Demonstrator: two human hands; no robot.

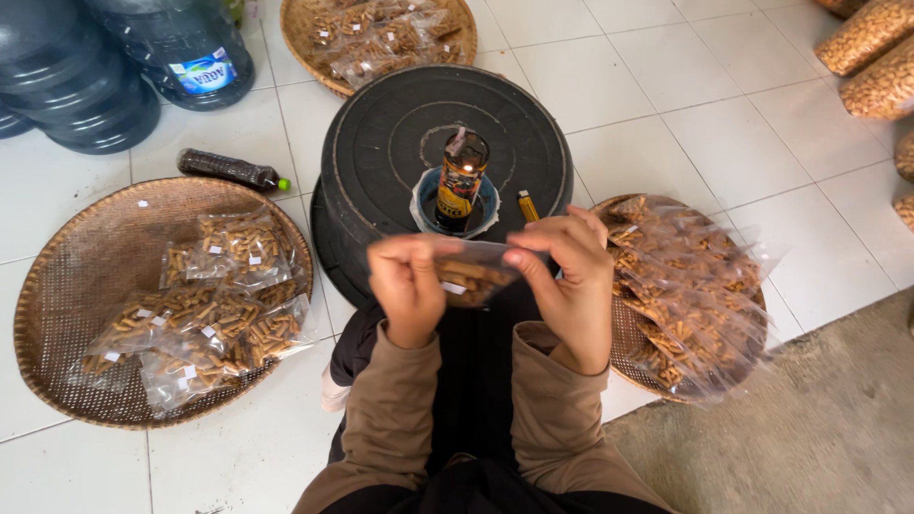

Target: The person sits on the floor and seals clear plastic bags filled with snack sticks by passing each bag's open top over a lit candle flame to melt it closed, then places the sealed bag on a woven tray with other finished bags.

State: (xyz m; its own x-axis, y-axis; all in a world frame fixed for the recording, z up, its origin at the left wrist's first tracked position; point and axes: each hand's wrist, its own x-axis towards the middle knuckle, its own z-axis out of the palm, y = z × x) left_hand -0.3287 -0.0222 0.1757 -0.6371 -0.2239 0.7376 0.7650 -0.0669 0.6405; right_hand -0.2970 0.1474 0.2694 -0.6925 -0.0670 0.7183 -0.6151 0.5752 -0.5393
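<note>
My left hand (407, 288) and my right hand (568, 286) together hold a small clear plastic bag of brown snack sticks (473, 274) by its top edge, stretched between the fingers. The bag hangs just in front of a small bottle lamp with a lit flame (462, 177). The lamp stands in a blue dish on an upturned black tub (381, 133). Brown sleeves cover both forearms.
A woven tray (76, 314) at the left holds several filled bags. Another woven tray (628, 333) at the right is heaped with filled bags. A third tray (305, 38) lies behind the tub. Blue water jugs (181, 43), a dark bottle (228, 169) and a yellow lighter (526, 206) lie nearby.
</note>
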